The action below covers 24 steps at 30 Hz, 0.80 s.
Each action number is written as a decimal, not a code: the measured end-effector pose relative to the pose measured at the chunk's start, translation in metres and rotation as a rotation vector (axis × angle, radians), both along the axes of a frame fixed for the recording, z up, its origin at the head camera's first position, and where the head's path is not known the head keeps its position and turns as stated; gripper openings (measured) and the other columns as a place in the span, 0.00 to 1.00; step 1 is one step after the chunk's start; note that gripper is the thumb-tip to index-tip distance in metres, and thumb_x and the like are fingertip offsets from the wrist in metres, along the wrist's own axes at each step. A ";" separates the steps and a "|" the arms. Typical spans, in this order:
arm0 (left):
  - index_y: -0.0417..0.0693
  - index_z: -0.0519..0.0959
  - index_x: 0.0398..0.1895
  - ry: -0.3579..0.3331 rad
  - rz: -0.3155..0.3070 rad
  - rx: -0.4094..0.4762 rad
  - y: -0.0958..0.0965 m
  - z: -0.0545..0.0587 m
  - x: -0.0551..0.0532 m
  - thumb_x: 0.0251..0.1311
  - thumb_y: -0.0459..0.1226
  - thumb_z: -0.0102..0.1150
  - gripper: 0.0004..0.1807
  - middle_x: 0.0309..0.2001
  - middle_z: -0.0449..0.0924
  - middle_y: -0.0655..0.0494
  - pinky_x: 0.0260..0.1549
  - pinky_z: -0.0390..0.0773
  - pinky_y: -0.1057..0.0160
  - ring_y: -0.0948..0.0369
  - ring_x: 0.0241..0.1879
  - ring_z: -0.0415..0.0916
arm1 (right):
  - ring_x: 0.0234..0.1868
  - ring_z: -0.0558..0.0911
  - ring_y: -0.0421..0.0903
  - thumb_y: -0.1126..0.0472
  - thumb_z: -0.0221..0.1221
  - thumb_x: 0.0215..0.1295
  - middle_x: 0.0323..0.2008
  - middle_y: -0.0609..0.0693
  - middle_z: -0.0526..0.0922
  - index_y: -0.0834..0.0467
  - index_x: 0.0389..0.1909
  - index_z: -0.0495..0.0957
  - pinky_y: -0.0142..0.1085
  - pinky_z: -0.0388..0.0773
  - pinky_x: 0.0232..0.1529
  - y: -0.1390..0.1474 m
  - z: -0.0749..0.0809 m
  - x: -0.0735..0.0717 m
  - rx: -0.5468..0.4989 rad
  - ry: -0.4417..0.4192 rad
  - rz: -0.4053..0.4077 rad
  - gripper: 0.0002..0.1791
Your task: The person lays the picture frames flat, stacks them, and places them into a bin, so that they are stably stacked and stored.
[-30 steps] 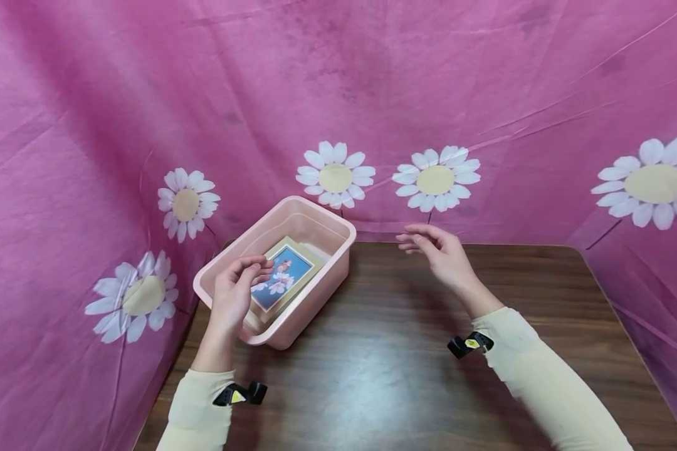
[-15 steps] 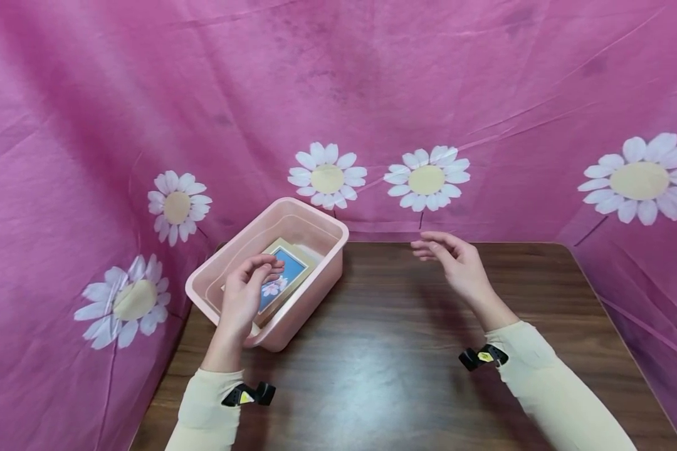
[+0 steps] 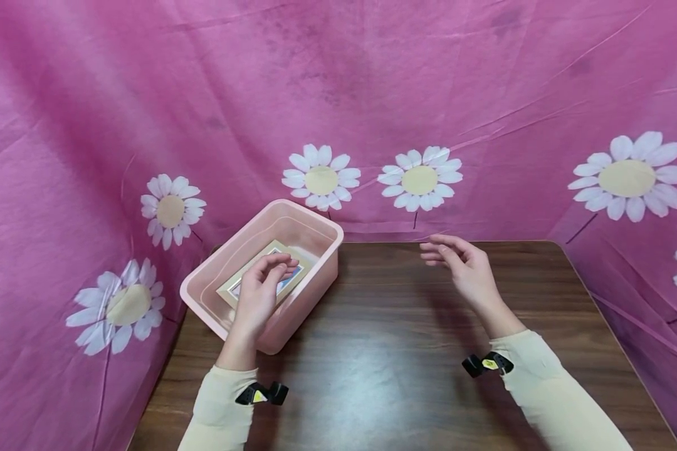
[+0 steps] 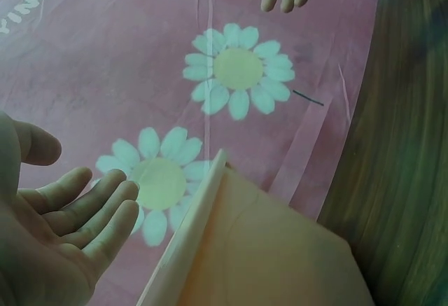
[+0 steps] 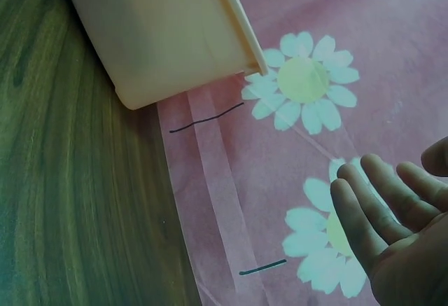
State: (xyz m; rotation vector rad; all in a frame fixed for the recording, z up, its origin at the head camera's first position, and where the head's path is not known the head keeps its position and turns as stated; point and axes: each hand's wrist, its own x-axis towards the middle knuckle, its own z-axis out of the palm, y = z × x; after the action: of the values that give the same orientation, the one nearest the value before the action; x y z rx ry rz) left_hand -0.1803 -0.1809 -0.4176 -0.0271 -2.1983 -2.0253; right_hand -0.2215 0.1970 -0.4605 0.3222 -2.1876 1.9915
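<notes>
A pink plastic tub (image 3: 316,313) stands on the left side of the table. Inside it lies a cream-bordered framed picture (image 3: 232,293) with a blue floral image, partly hidden behind my left hand. That left hand (image 3: 259,294) hovers over the tub with relaxed fingers and holds nothing; its palm also shows in the left wrist view, beside the tub's rim (image 4: 183,239). My right hand (image 3: 474,272) is held in the air above the table's right half, fingers loosely bent and nothing in them. In the right wrist view its fingers (image 5: 371,211) appear spread slightly apart.
The dark wood-grain table (image 3: 383,351) runs from the tub to its right edge. A pink cloth (image 3: 372,81) printed with white daisies hangs behind and along both sides. Each wrist wears a black camera mount (image 3: 262,393) over a cream sleeve.
My left hand has moved to the right across the tub, covering more of the picture. My right hand has shifted right and slightly down. The whole view has drifted a little.
</notes>
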 end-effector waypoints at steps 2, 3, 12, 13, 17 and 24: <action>0.20 0.76 0.59 0.012 -0.010 0.019 0.004 -0.001 -0.002 0.78 0.24 0.45 0.16 0.54 0.83 0.21 0.54 0.87 0.69 0.65 0.47 0.88 | 0.44 0.93 0.37 0.62 0.51 0.86 0.47 0.42 0.93 0.69 0.63 0.79 0.31 0.90 0.47 0.002 0.000 0.002 0.003 0.004 -0.010 0.17; 0.20 0.76 0.59 0.022 -0.016 0.020 0.006 -0.002 -0.003 0.78 0.24 0.46 0.16 0.54 0.83 0.22 0.54 0.87 0.69 0.64 0.47 0.89 | 0.44 0.93 0.36 0.62 0.51 0.86 0.47 0.41 0.93 0.69 0.63 0.79 0.31 0.90 0.47 0.003 0.000 0.003 0.002 0.004 -0.018 0.17; 0.24 0.79 0.59 0.092 -0.026 -0.046 0.025 -0.007 -0.007 0.75 0.24 0.51 0.15 0.53 0.85 0.25 0.56 0.87 0.66 0.65 0.49 0.88 | 0.47 0.90 0.32 0.68 0.51 0.84 0.48 0.39 0.92 0.72 0.63 0.79 0.26 0.87 0.51 0.006 0.002 0.014 0.098 0.085 -0.083 0.17; 0.25 0.79 0.59 0.091 -0.025 -0.051 0.027 -0.007 -0.007 0.75 0.24 0.52 0.15 0.53 0.85 0.26 0.56 0.86 0.68 0.63 0.50 0.88 | 0.47 0.90 0.31 0.68 0.51 0.84 0.50 0.43 0.92 0.72 0.63 0.79 0.24 0.86 0.52 0.006 0.002 0.015 0.113 0.093 -0.088 0.17; 0.32 0.81 0.61 0.076 -0.015 -0.129 0.035 -0.009 -0.004 0.75 0.27 0.56 0.16 0.56 0.87 0.33 0.60 0.83 0.68 0.53 0.58 0.86 | 0.49 0.86 0.24 0.69 0.53 0.82 0.53 0.63 0.90 0.70 0.64 0.80 0.17 0.81 0.53 0.006 0.001 0.019 0.203 0.121 -0.120 0.17; 0.36 0.81 0.65 0.154 -0.029 -0.365 0.043 -0.013 -0.003 0.72 0.33 0.60 0.21 0.63 0.85 0.40 0.74 0.74 0.42 0.43 0.67 0.80 | 0.56 0.81 0.27 0.66 0.57 0.80 0.58 0.63 0.88 0.65 0.64 0.82 0.14 0.69 0.57 0.007 -0.006 0.024 0.454 0.239 -0.228 0.17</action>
State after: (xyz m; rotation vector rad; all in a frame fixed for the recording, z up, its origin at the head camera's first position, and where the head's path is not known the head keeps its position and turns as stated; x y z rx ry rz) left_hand -0.1835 -0.1375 -0.4310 -0.2474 -2.4419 -1.5492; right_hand -0.1980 0.2040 -0.4661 0.3284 -2.3706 1.2604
